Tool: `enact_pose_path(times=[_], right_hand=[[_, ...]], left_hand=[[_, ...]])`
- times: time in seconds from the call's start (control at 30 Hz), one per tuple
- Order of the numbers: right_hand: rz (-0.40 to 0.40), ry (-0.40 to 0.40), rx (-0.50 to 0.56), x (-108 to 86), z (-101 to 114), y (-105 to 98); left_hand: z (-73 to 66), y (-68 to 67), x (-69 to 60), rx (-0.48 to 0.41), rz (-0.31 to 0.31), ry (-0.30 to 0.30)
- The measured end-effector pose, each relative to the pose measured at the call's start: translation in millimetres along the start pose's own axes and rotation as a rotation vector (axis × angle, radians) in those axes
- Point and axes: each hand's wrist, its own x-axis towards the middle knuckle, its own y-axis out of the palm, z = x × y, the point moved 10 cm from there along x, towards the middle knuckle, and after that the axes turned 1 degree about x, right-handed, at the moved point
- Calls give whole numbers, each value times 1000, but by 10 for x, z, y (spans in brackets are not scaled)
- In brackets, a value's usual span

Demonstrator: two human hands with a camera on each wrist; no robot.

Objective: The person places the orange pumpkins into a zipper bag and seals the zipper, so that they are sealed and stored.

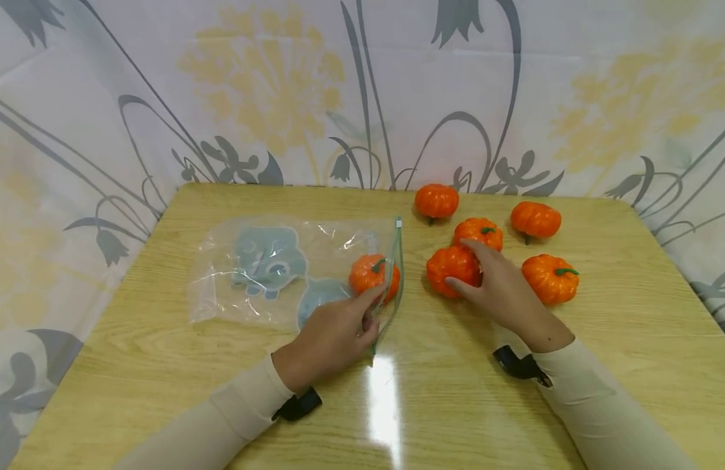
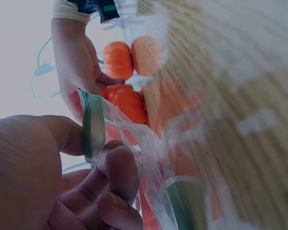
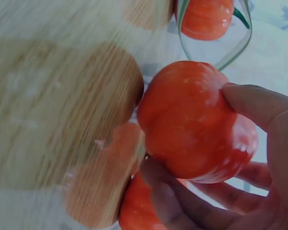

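The left hand [image 1: 333, 336] pinches the bag [image 1: 315, 258] by its open end while the right hand [image 1: 506, 294], grip parted pumpkin-wide, clasps a pumpkin [image 1: 449, 269] at the bag's three o'clock, best lifted clear of its one-o'clock neighbour [image 1: 475, 231] and eased in level.

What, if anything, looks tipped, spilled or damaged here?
Two pumpkins look tipped: the rearmost pumpkin and rear right pumpkin show stems low on their near sides, whereas the front right pumpkin shows its stem on top. No spill or damage shows.
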Motion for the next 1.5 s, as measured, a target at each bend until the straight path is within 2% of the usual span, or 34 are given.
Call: enact_pose_path(times=[0.23, 0.5, 0.6, 0.7, 1.03, 1.13, 1.33, 1.5], right_hand=[[-62, -33, 21, -17, 59, -38], [-111, -166, 83, -15, 206, -48], [-134, -235, 88, -25, 277, -44], [-148, -266, 77, -33, 318, -39], [-112, -218, -42, -64, 365, -13], [-107, -232, -63, -68, 419, -22], [-82, -275, -54, -9, 520, 37], [-64, -256, -22, 56, 541, 111]], left_hand=[[-1, 7, 1, 2, 9, 3], [21, 5, 10, -4, 10, -6], [36, 9, 3, -7, 18, -13], [38, -2, 2, -5, 16, -13], [18, 4, 22, -19, 22, -13], [3, -5, 38, -21, 13, -9], [30, -7, 39, -14, 14, -29], [41, -14, 21, -39, 8, -32]])
